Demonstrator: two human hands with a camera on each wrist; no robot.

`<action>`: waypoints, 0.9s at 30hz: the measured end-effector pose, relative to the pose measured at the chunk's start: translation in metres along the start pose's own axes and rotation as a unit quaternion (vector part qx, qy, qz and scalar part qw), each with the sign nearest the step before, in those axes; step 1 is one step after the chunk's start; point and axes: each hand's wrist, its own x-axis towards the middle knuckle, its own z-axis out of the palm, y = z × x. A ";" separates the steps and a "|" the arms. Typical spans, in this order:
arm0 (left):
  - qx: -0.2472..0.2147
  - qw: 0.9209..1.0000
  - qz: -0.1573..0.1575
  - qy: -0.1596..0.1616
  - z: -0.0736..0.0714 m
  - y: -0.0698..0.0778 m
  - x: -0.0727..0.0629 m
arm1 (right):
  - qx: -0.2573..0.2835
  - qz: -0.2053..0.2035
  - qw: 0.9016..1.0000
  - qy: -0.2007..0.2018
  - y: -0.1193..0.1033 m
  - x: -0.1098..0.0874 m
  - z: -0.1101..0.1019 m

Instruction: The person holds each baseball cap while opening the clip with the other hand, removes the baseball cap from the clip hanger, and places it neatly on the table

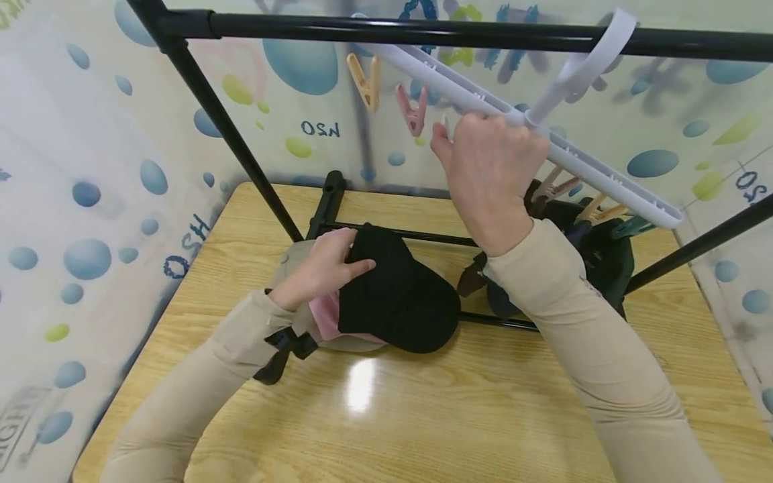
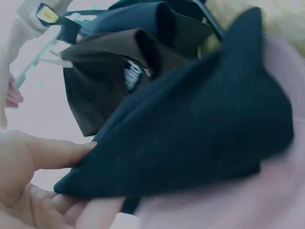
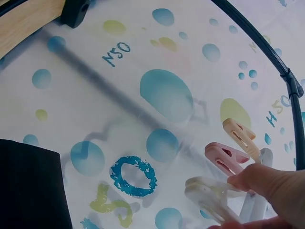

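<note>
Pinches a black cap (image 1: 392,295) by the crown's edge with the left hand (image 1: 323,261), with thumb on one face and fingers on the other. Sits below and left of the right hand (image 1: 498,171), over pink fabric (image 1: 327,314) and a grey cap (image 1: 350,344). Points brim-first away from the left hand, rightward and slightly toward the body, with the long axis on that same slant. Pinches a white clip (image 3: 205,186) with the right hand, under thumb; cannot tell how every other finger lies. Shows to that hand's left a pink clip (image 1: 413,117) and a peach clip (image 1: 372,94), and against it a white hanger (image 1: 604,176), hooked on a black rack (image 1: 220,121). Spreads below both hands as a wood-grain table (image 1: 435,416). Hangs beyond the right wrist as dark caps (image 1: 606,265). Rises behind everything as a drop-patterned wall (image 1: 121,221).
</note>
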 end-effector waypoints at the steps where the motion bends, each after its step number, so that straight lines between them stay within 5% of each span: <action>1: -0.004 1.000 -0.005 -0.003 0.001 -0.004 -0.002 | 0.000 0.001 1.000 -0.009 0.000 0.000 -0.002; 7: -0.065 0.996 -0.046 -0.033 0.005 -0.019 -0.014 | 0.004 -0.003 0.998 -0.056 0.003 -0.001 -0.011; 12: -0.059 0.996 -0.058 -0.045 0.004 -0.025 -0.018 | 0.010 -0.017 0.998 -0.066 0.008 -0.005 -0.013; 20: -0.033 0.995 -0.073 -0.053 0.006 -0.030 -0.021 | 0.022 -0.045 0.997 -0.051 0.018 -0.013 -0.015; 27: -0.048 0.995 -0.071 -0.055 0.005 -0.030 -0.023 | 0.070 -0.089 0.994 -0.008 0.048 -0.027 -0.026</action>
